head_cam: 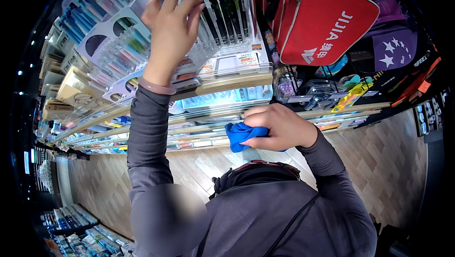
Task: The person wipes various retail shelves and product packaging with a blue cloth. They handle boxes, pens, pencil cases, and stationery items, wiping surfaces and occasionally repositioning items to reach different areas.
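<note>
My left hand [174, 26] is raised at a clear pen display rack [227, 49], its thumb and fingertips together at the top of a dark pen at the end of a group of black pens [227, 15]. How firmly the fingers hold that pen cannot be told. A pink bangle [156, 87] circles the left wrist. My right hand [280, 127] is closed around a crumpled blue cloth [240, 136], in front of the lower shelf edges.
White stands with pastel pens [124, 47] fill the left of the shelf. A red zippered bag [327, 22] hangs at the right, beside a purple bag [394, 49]. Small packaged goods [320, 93] hang below. Wooden shelf edges [231, 82] cross in front; a wood-look floor [380, 154] lies beneath.
</note>
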Available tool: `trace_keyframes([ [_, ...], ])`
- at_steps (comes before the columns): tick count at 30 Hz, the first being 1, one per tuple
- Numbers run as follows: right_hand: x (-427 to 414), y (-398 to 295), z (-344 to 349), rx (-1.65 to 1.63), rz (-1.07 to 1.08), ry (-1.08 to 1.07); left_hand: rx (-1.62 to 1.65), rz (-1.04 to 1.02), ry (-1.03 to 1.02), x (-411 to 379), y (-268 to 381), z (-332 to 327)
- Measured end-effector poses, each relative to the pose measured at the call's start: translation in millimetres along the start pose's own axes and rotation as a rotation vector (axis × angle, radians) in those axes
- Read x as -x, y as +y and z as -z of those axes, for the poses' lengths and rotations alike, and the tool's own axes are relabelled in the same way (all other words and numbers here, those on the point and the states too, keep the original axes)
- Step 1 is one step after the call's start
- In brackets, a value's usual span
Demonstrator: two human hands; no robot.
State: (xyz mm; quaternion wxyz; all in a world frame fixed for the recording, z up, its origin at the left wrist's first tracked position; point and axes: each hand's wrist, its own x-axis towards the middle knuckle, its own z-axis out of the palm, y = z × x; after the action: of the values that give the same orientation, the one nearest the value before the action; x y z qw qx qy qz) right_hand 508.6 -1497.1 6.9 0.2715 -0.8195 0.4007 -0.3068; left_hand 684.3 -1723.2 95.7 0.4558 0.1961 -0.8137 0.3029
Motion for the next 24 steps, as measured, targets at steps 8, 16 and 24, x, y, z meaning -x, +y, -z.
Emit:
trace_keyframes([
  [8,-4,-2,0,-0.011,0.006,0.024,0.494,0.244,-0.103,-24,-29,32],
  [16,-19,-14,26,0.092,-0.052,0.199,0.404,0.345,-0.339,-21,-32,29],
  [24,-22,-18,15,0.101,0.005,0.179,0.481,0.398,-0.405,-27,-35,8],
])
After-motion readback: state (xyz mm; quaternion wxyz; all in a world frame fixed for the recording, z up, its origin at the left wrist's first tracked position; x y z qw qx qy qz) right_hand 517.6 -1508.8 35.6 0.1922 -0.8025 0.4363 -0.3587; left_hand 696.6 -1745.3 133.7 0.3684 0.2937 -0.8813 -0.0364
